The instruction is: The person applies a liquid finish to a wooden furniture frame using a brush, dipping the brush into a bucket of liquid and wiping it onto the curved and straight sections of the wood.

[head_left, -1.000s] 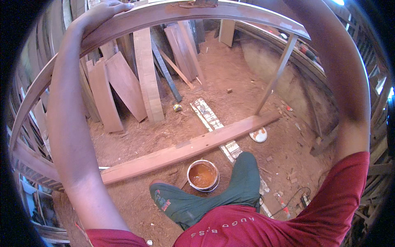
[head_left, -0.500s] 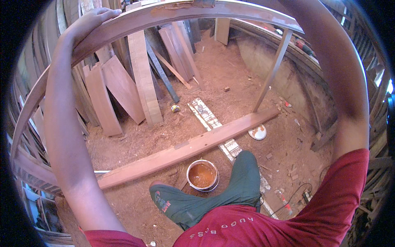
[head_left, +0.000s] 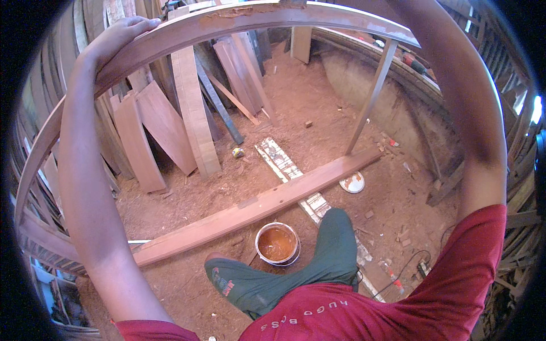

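Observation:
My left hand [head_left: 126, 35] grips the upper rail [head_left: 187, 35] of a wooden frame, its fingers over the top edge. Orange-brown filler [head_left: 227, 12] is smeared along that rail. Against it, at the picture's upper edge, sits a dark flat thing [head_left: 293, 4], mostly cut off. My right arm [head_left: 449, 74] reaches up past the rail's right end, and the hand lies outside the picture. A thin upright [head_left: 372, 96] joins the upper rail to the lower beam [head_left: 261, 207] near the floor. Between my knees stands an open bucket [head_left: 277, 243] holding orange-brown paste.
Many boards [head_left: 139, 142] lean at the left and back. A painted strip [head_left: 278, 159] passes under the beam, with a smeared round lid [head_left: 352, 182] beside it. A tape measure [head_left: 238, 152] lies on the sawdust. A black cable [head_left: 398, 278] runs near my right knee.
The dark flat thing has slid right along the upper rail, showing more of the orange filler. My left hand keeps its hold; the whole view has shifted slightly.

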The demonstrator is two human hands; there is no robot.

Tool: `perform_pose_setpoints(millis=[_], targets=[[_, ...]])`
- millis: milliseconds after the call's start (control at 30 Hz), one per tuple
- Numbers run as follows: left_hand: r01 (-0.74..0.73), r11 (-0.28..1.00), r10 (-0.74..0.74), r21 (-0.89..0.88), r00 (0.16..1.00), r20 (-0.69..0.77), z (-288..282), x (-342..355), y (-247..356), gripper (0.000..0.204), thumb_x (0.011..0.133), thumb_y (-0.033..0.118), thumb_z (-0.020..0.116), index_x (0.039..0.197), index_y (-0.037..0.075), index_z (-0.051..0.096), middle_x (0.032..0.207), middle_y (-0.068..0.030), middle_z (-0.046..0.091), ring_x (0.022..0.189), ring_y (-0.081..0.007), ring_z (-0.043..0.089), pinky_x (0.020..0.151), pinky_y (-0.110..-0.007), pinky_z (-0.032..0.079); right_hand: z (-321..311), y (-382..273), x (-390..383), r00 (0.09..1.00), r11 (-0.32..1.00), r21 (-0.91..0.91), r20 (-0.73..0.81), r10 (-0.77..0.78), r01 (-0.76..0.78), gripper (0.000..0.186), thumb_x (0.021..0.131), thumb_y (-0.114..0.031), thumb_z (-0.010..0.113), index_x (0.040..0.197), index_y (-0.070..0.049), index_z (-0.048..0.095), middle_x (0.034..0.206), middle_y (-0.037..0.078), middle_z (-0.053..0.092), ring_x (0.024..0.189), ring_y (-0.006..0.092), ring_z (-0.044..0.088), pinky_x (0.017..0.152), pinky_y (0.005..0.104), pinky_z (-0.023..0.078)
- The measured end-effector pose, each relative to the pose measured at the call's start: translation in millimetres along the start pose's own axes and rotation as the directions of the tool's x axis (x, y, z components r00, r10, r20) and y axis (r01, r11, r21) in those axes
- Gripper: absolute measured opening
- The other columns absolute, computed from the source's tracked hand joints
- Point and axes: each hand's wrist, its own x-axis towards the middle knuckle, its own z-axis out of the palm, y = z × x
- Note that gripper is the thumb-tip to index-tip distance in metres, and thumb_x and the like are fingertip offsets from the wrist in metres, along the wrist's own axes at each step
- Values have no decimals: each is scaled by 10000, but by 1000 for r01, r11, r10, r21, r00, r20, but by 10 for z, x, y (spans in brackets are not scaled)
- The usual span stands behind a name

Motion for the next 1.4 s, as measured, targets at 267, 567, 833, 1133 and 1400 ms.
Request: perform_pose_setpoints(millis=[267,567,833,1133,1400], targets=[[-84,996,84,-10,996,41,8,6,106,693,939,592,565,1348,35,613,1289,-137,648,1153,-204,627,1058,-327,433,-355,-92,-441,984,962,217,-28,178,-168,330,878,-408,689,985,-101,741,920,106,738,847,279,713,754,434,534],[-73,996,76,55,996,-42,-98,-52,-106,512,1009,427,544,1285,8,650,1265,-91,663,1181,-157,584,1086,-302,399,-459,-1355,-72,967,940,337,-253,34,55,214,888,-96,584,1074,-29,667,857,171,676,774,291,734,618,399,592],[-70,987,81,-147,994,67,-60,71,-195,526,1006,427,538,1311,6,624,1236,-68,661,1149,-152,589,1060,-297,410,-258,-1247,-490,972,945,287,-127,199,-156,230,890,-135,594,1101,-114,683,977,173,644,756,297,726,622,404,593],[-129,986,131,-108,991,10,57,17,-160,483,1001,384,532,1264,-3,649,1248,-57,654,1175,-159,577,1085,-298,391,308,-945,-824,953,938,235,-102,285,-256,329,916,-152,568,1227,-192,666,1011,130,629,831,284,716,653,415,573],[-64,997,64,38,998,9,-108,2,-194,650,963,559,558,1313,17,631,1250,-106,656,1152,-166,593,1058,-290,413,737,-433,-1428,874,898,-26,220,433,-439,292,902,-230,640,1186,-223,708,991,123,678,838,285,719,704,409,566]])
